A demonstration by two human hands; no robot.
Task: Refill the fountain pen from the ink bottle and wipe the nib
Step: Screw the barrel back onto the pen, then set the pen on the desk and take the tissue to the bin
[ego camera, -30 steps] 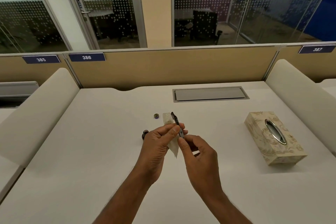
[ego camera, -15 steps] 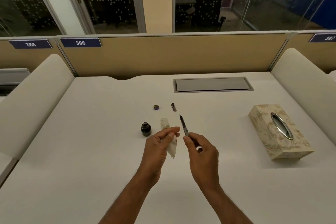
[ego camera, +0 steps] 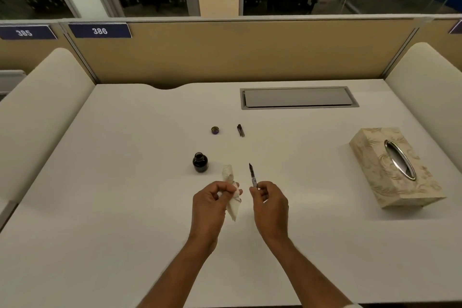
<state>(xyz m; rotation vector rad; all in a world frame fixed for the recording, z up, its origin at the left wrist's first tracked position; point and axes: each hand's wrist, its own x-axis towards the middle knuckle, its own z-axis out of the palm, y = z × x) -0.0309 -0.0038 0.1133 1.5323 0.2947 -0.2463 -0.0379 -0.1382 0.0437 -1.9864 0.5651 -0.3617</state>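
Left hand (ego camera: 215, 201) grips a tissue (ego camera: 231, 190); right hand (ego camera: 270, 201) pinches the pen (ego camera: 253, 175), nib up, over the surface (ego camera: 125, 207) middle. Beyond, the open bottle (ego camera: 200, 162); farther, lid (ego camera: 215, 130) and cap (ego camera: 241, 130). Tissue box (ego camera: 395, 167) near the right edge.

tissue box (ego camera: 395, 167): desk (ego camera: 100, 195) right | grey cable flap (ego camera: 298, 97): desk rear

Desk (ego camera: 125, 182), front centre: my left hand (ego camera: 215, 204) holding a tissue (ego camera: 231, 192), my right hand (ego camera: 271, 204) beside it holding the pen (ego camera: 252, 175), nib pointing away, hands apart. Ink bottle (ego camera: 200, 162): on the desk, just behind and left of the tissue. Bottle cap (ego camera: 215, 130) and pen cap (ego camera: 241, 130): farther back, side by side, bottle cap on the left. Tissue box (ego camera: 395, 166): far right. Cable hatch (ego camera: 298, 97): rear, before the partition (ego camera: 237, 52).
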